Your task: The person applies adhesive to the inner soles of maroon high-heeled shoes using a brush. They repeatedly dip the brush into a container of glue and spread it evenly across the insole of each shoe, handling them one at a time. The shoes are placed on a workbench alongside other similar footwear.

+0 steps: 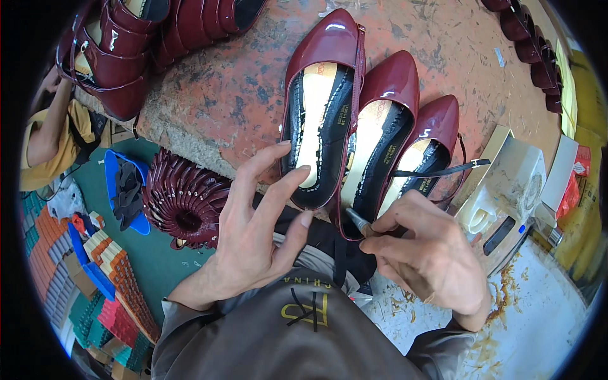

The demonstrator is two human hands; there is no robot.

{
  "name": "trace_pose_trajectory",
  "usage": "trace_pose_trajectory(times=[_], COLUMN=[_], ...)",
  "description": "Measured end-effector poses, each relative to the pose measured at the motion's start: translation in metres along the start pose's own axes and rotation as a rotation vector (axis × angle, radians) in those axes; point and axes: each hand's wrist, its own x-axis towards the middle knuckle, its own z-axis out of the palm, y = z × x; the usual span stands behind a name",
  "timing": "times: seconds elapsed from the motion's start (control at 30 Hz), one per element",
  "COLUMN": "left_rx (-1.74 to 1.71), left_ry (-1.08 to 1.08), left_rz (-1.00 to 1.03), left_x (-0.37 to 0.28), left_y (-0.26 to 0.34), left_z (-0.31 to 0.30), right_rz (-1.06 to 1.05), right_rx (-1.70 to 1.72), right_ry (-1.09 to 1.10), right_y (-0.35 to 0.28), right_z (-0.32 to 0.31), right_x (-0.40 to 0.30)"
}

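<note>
Three burgundy patent flat shoes lie side by side on the worn table, toes pointing away from me. My right hand [427, 251] grips a brush [358, 222] with a metal ferrule, its tip inside the heel of the middle shoe [394, 78]. My left hand [261, 228] has its fingers spread over the heel of the left shoe [327, 40]; whether the fingertips touch it I cannot tell. To the right, the third shoe [439, 116] has a dark strap [432, 174] lying across its opening. Gold and black linings show inside the shoes, with stitching along their edges.
Stacked burgundy shoes [128, 61] stand at the table's far left. A whitish, stained container [515, 166] sits in a box at the right. Below the table's left edge are a coil of burgundy pieces [185, 199] and a blue bin [130, 190]. Another person's arm [47, 128] shows at far left.
</note>
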Motion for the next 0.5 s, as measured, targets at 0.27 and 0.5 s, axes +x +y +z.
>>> trace_pose_trajectory(times=[0.27,0.5], left_rx=[0.183,0.082], left_ry=[-0.029,0.059], left_rz=[0.109,0.004], left_x=[-0.005,-0.022], left_y=[-0.007,-0.013], left_z=[0.015,0.005], right_rz=[-0.239,-0.093], right_rx=[-0.499,-0.169], right_ry=[0.633,0.859], right_y=[0.025,-0.018], right_z=[0.023,0.019], right_x=[0.018,-0.004])
